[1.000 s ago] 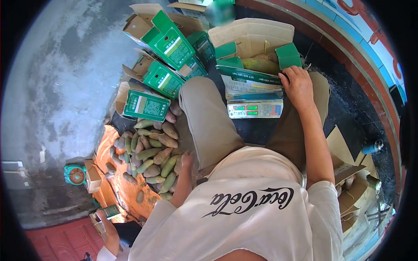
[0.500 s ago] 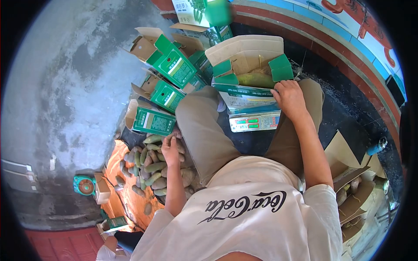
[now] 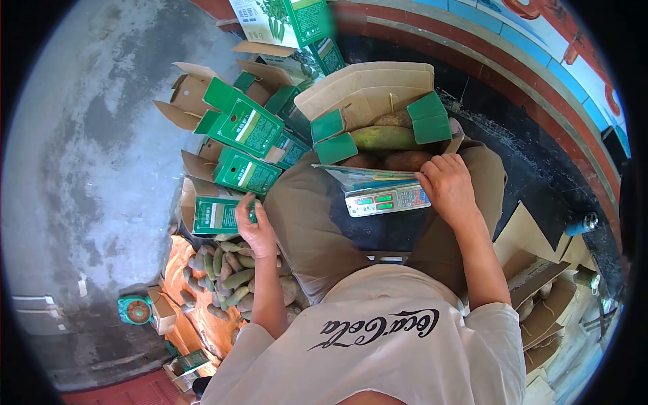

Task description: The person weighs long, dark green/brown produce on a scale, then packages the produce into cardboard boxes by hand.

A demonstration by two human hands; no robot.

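"Green-and-brown open cardboard carton [image 3: 364, 91], twelve o'clock from the pale-shirted sitter [image 3: 405, 358]. What's the step there?"

"Holding its front down, I'd say. The bare right hand [image 3: 449, 185] is at half past twelve, fingers and thumb clamped on the printed cardboard front flap [image 3: 368, 177], which leans out toward the sitter, over the back of the silver digital scale with green-lit readouts [image 3: 388, 202]."

"Does the carton stand on that scale?"

"Looks so, but the flap hides the join. Inside, a long green tuber [image 3: 385, 138] lies behind some brown tubers [image 3: 408, 160]."

"And the other hand?"

"The bare left hand [image 3: 256, 231], ten o'clock, fingers loosely apart, nothing in them that I can see. It's beside a smaller green printed carton [image 3: 223, 214]; touching or not, I can't tell. A heap of green and brown tubers [image 3: 237, 278] lies at nine."

"What would the next move call for?"

"To my mind, a steady right hold so the flap doesn't buckle, and, if the left goes to the carton, clearance over that brown-trousered left knee [image 3: 293, 202]."
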